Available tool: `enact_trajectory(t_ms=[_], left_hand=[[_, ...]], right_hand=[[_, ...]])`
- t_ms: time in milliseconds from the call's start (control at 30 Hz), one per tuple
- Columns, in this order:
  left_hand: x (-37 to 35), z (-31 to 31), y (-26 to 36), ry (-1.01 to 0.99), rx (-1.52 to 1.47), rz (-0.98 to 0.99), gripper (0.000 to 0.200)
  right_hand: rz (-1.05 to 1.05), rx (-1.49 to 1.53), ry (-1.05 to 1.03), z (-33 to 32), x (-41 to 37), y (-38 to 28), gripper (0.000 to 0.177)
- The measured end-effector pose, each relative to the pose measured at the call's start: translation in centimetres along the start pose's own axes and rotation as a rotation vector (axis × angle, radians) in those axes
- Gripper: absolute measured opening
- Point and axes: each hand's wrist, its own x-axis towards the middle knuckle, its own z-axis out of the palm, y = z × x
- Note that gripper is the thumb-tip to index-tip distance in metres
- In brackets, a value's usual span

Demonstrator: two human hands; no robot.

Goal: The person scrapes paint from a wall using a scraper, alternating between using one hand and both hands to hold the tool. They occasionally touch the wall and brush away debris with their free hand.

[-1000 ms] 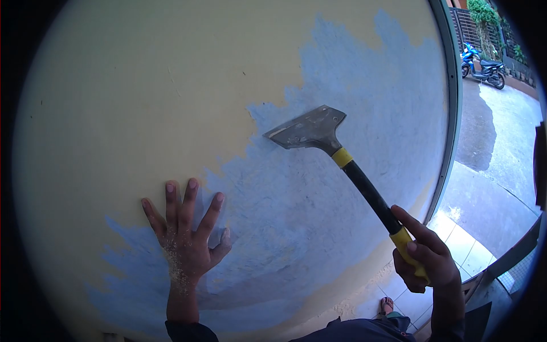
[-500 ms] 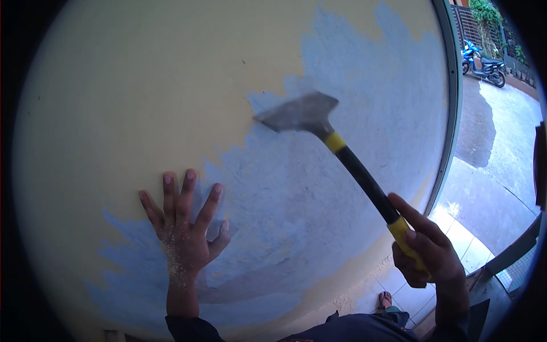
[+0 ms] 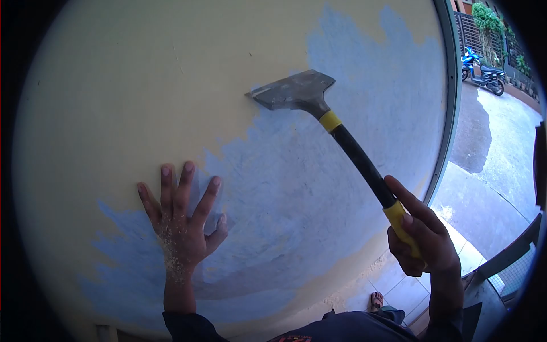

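My right hand point(image 3: 421, 236) is wrapped round the yellow grip of a long-handled scraper point(image 3: 360, 162). Its wide grey blade lies against the wall point(image 3: 142, 85), at the border between cream paint and a bluish bared patch point(image 3: 319, 188). The black shaft slants from the blade down to the right. My left hand point(image 3: 185, 228) presses flat on the wall with fingers spread, lower left of the blade. Pale flakes dust its back and wrist.
A grey frame point(image 3: 453, 97) edges the wall on the right. Beyond it is a concrete yard point(image 3: 507, 154) with a parked blue motorbike point(image 3: 481, 71). Below lie white floor tiles point(image 3: 401, 293), scraped debris along the wall's foot, and my sandalled foot point(image 3: 376, 300).
The scraper blade has shifted up and slightly left along the paint border, and my right hand has risen with it. My left hand stays planted on the wall.
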Motion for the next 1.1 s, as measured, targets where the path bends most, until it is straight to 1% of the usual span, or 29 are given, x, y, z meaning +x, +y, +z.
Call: enact_trajectory(t_ms=[100, 133, 167, 233, 300, 367, 400, 433, 500, 533, 633, 700, 767, 867, 1000, 1100], left_hand=[[0.1, 0.2, -0.5, 0.025, 0.003, -0.011, 0.052], [0.0, 0.1, -0.6, 0.039, 0.004, 0.019, 0.054], [-0.1, 0.1, -0.7, 0.047, 0.003, 0.051, 0.057], [0.2, 0.0, -0.4, 0.028, 0.007, 0.048, 0.056], [-0.1, -0.1, -0.1, 0.009, 0.014, 0.039, 0.055], [-0.1, 0.1, -0.3, 0.030, 0.002, 0.040, 0.054], [-0.1, 0.1, -0.4, 0.040, 0.003, 0.027, 0.054], [-0.2, 0.2, -0.4, 0.041, 0.001, 0.021, 0.054], [-0.4, 0.0, -0.3, 0.022, -0.019, 0.043, 0.054], [0.0, 0.1, -0.2, 0.026, -0.008, 0.038, 0.055], [-0.3, 0.0, 0.0, 0.031, -0.011, 0.030, 0.055], [-0.3, 0.1, -0.5, 0.053, -0.015, 0.013, 0.056], [-0.7, 0.3, -0.3, 0.055, -0.017, 0.024, 0.057], [-0.2, 0.1, 0.0, 0.036, -0.009, 0.016, 0.057], [-0.4, 0.5, -0.4, 0.045, -0.039, -0.001, 0.056], [-0.4, 0.7, 0.0, 0.041, -0.072, -0.013, 0.056]], right_hand=[[0.014, 0.021, -0.012, -0.3, -1.0, 0.5, 0.054], [0.025, 0.027, 0.027, -0.1, -1.1, 0.5, 0.054], [0.031, 0.017, 0.020, -0.1, -0.8, 0.1, 0.054], [0.054, -0.019, 0.085, 0.8, -0.3, -0.6, 0.055], [0.053, 0.001, 0.081, 0.9, -0.6, -0.3, 0.055], [0.025, -0.017, 0.097, 0.3, -1.3, 0.6, 0.055], [0.037, -0.025, 0.141, 0.2, -1.5, 0.9, 0.055], [0.035, -0.041, 0.135, -0.1, -1.2, 0.8, 0.055], [0.021, 0.035, 0.130, 0.5, -0.8, 0.7, 0.055], [-0.015, 0.017, 0.095, 1.2, -0.1, 0.2, 0.055], [-0.020, -0.012, 0.070, 1.2, -0.3, 0.2, 0.054], [-0.017, -0.056, 0.133, 0.3, -1.5, 0.9, 0.054], [0.007, 0.013, 0.127, -0.4, -1.5, 1.3, 0.054], [-0.023, 0.054, 0.060, 0.4, 0.0, 0.5, 0.055], [0.032, 0.087, 0.119, -0.5, -1.0, 2.0, 0.055], [-0.010, 0.150, 0.086, -0.6, -0.5, 1.6, 0.055]])
